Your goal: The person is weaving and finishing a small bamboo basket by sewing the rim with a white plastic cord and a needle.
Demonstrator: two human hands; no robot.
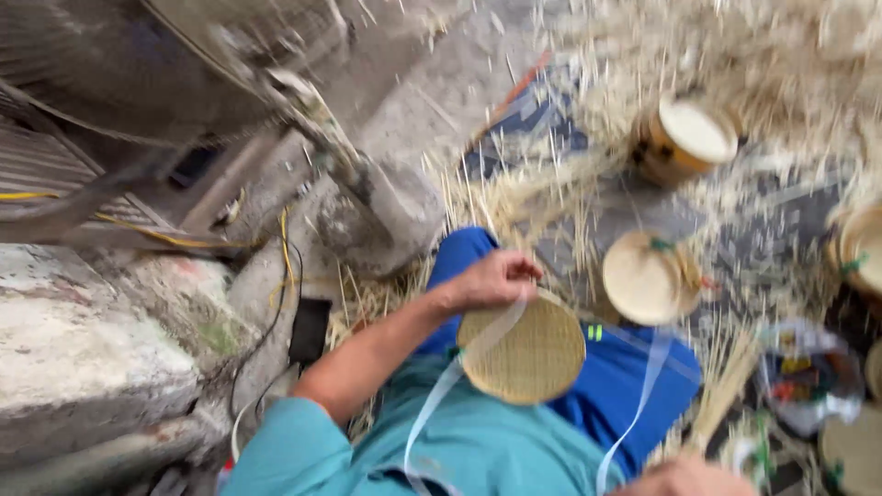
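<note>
Head view, left hand [491, 280] grip clenched on woven disc [524, 354]; right hand [684, 478] grip unclear, round baskets [648, 276] beyond

woven disc [525, 354]: you hold pale tan, with a fine crosshatch weave
strap [432, 409]: translucent bluish white
your sleeve [285, 450]: teal
your trousers [625, 386]: bright blue
round lids [643, 276]: cream, tied with green bands
straw [570, 184]: light yellow
cable [285, 248]: yellow
</note>
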